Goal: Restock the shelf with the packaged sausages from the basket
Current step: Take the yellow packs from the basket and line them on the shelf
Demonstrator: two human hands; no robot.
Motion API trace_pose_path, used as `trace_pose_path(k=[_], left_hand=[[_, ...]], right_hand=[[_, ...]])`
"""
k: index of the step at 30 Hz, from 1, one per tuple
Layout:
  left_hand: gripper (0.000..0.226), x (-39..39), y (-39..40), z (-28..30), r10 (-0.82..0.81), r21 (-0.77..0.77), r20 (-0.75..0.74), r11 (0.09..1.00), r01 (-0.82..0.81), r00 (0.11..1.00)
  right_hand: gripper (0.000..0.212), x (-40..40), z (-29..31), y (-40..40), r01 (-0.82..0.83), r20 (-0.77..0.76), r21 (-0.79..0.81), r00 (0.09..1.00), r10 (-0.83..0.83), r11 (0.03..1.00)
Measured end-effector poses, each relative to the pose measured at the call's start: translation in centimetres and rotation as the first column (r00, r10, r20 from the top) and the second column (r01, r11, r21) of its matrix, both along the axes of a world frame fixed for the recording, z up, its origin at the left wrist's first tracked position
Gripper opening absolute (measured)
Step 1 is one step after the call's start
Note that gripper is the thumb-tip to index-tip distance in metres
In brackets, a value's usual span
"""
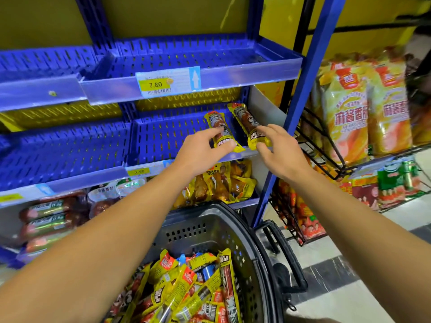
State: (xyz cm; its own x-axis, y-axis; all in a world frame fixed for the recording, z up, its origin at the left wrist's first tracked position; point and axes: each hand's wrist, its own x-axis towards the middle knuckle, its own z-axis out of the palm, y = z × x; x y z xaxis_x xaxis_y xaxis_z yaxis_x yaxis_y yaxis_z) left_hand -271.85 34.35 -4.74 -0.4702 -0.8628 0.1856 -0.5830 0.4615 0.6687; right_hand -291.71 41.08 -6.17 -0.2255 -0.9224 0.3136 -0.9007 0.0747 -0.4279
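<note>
Two sausage packs lie on the blue shelf (163,136), the middle one, at its right end. My left hand (200,152) is on the left sausage pack (220,131). My thumb is under its near end and my fingers (215,132) curl over the top, so I am pinching it. My right hand (277,155) is at the right sausage pack (247,122). Those fingers are bent and a little apart, and they touch the near end of the pack. I cannot tell if they squeeze it or just rest there.

I think I am at the putting-down step. Both packs sit side by side on the shelf, with their yellow ends poking out over its front edge. The rest of the shelf, to the left of them, has nothing on it.

The basket (210,229) is right below the shelf, close to me. Lots more yellow packs (186,287) are piled inside it.

Next I should let go, push the two packs back a bit so they do not slide off, and reach down into the basket for more. The new ones can go just left of these two.
</note>
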Motion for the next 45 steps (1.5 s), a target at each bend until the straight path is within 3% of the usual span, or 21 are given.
trace_pose_path(k=[7,18,23,31,39,45], left_hand=[[0.067,-2.4,-0.4,0.1,-0.005,-0.054,0.117,0.998,0.011,0.993],[0.075,-2.8,0.0,0.0,-0.020,-0.024,0.178,0.999,0.025,0.984],[0.071,-0.4,2.5,0.4,-0.056,-0.112,0.188,0.991,0.078,0.980],[0.073,7.8,9.6,-3.2,-0.033,-0.220,0.253,0.971,0.090,0.967],[0.078,17.8,14.8,-11.4,-0.068,-0.044,0.513,0.993,0.106,0.856],[0.094,24.4,15.8,-15.6,-0.045,0.089,0.541,0.996,-0.005,0.840]], right_hand=[[0.048,-0.9,-0.5,-0.3,-0.030,-0.117,-0.029,0.993,0.026,0.999],[0.055,0.0,-0.2,1.0,-0.003,-0.092,-0.075,0.996,-0.004,0.997],[0.057,1.4,0.1,4.8,0.015,-0.086,-0.061,0.996,-0.020,0.998],[0.065,9.6,-3.2,11.4,-0.117,-0.102,0.063,0.987,0.123,0.991],[0.074,17.3,-11.2,14.1,-0.245,-0.118,0.350,0.946,0.303,0.904],[0.075,21.4,-17.7,13.6,-0.328,0.009,0.480,0.929,0.370,0.813]])
